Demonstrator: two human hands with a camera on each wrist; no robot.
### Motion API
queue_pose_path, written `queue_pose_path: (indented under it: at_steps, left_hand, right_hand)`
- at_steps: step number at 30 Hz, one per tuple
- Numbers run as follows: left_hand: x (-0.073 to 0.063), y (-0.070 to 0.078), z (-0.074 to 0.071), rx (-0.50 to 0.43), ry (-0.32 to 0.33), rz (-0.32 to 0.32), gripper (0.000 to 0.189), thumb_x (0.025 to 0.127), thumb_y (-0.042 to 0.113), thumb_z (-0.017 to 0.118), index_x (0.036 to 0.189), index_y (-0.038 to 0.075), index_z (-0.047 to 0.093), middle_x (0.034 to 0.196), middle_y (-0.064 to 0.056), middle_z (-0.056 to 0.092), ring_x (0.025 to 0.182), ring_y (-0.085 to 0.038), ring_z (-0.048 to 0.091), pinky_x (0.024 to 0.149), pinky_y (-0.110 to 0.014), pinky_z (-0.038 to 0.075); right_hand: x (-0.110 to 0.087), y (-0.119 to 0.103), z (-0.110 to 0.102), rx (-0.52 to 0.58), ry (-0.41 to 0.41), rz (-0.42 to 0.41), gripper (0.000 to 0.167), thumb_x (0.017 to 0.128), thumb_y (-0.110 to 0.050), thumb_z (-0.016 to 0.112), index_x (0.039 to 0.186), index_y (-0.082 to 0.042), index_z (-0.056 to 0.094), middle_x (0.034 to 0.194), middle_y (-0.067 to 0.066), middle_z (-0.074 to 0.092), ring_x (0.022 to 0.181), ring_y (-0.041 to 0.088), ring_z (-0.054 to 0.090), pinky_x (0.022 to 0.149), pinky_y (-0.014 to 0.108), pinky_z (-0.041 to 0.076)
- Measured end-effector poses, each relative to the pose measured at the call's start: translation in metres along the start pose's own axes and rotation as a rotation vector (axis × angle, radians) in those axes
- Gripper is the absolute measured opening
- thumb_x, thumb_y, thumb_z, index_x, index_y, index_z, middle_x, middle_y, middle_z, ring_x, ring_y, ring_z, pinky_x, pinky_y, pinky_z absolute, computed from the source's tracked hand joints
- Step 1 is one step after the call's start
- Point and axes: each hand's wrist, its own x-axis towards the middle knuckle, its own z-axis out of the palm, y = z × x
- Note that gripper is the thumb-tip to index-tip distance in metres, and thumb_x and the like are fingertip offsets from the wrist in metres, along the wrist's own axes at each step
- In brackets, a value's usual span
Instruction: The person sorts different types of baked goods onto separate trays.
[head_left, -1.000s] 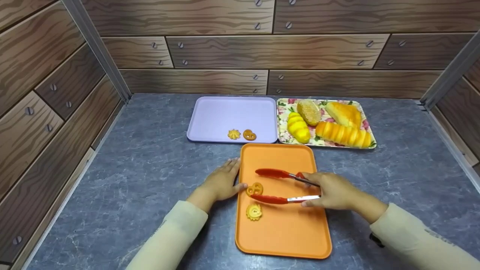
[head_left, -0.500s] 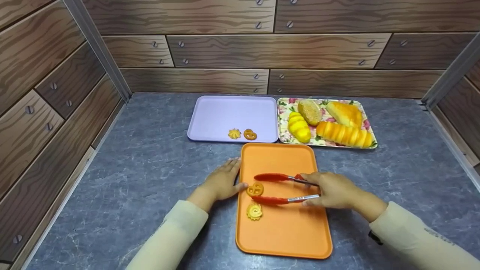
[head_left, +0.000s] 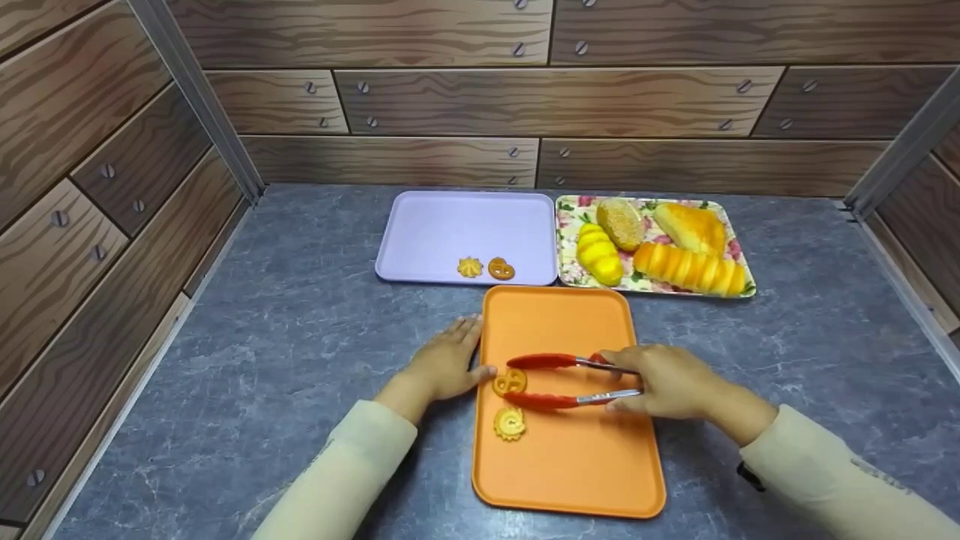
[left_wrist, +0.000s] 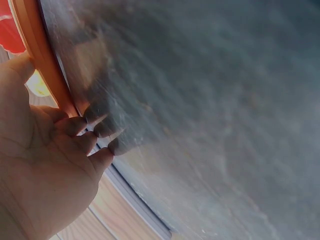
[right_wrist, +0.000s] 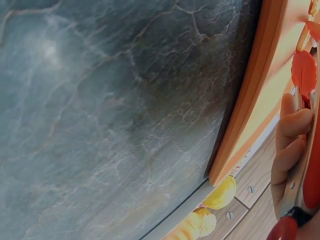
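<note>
My right hand [head_left: 671,381] grips a pair of red-tipped metal tongs [head_left: 544,401] over the orange tray [head_left: 570,472]. The tongs' two tips stand apart, one on the far side and one on the near side of a pretzel-shaped cookie [head_left: 508,383]. A round, scalloped cookie [head_left: 510,424] lies nearer on the same tray. Against the tray's left edge rests my left hand [head_left: 442,364], its fingers extended and its thumb over the rim beside the pretzel-shaped cookie. In the right wrist view, the fingers [right_wrist: 292,127] curl round the tongs [right_wrist: 303,72].
Behind the orange tray lies a lilac tray [head_left: 465,225] with a star-shaped cookie [head_left: 470,267] and a darker pretzel-shaped cookie [head_left: 501,268]. To its right, a floral tray [head_left: 566,217] bears several breads, including a long ridged loaf [head_left: 690,270]. Wood-patterned walls enclose the table.
The far tip of the tongs has moved toward the near one, narrowing the gap around the pretzel-shaped cookie. My left hand has stayed against the tray.
</note>
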Motion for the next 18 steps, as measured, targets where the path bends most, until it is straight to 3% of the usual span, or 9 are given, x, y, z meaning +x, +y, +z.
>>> queue_pose_path:
  at_steps: [7,14,18]
  left_hand:
    - [0.000,0.000,0.000,0.001,-0.001,-0.002,0.080,0.095,0.051,0.048,0.152,0.005,0.018,0.156,-0.011,0.018,0.143,-0.028,0.015,0.114,-0.044,0.018]
    - [0.001,0.000,0.000,0.011,-0.003,-0.008,0.080,0.095,0.052,0.048,0.153,0.005,0.017,0.157,-0.011,0.017,0.143,-0.028,0.014,0.114,-0.044,0.017]
    - [0.002,0.000,0.001,0.001,-0.004,-0.014,0.081,0.095,0.052,0.048,0.153,0.006,0.016,0.157,-0.012,0.017,0.143,-0.028,0.014,0.114,-0.044,0.017]
  right_hand:
    - [-0.002,0.006,-0.002,0.026,0.031,-0.010,0.073,0.080,-0.054,0.070,0.132,-0.004,0.057,0.114,0.009,0.066,0.091,0.022,0.062,0.073,0.045,0.050]
    - [0.001,0.012,-0.011,0.065,0.058,0.040,0.074,0.079,-0.052,0.072,0.133,-0.003,0.056,0.079,-0.006,0.059,0.062,0.009,0.043,0.056,0.029,0.036]
    - [0.007,0.017,-0.013,0.061,0.083,0.046,0.071,0.079,-0.047,0.074,0.132,-0.003,0.057,0.079,-0.006,0.060,0.057,0.007,0.041,0.053,0.027,0.035]
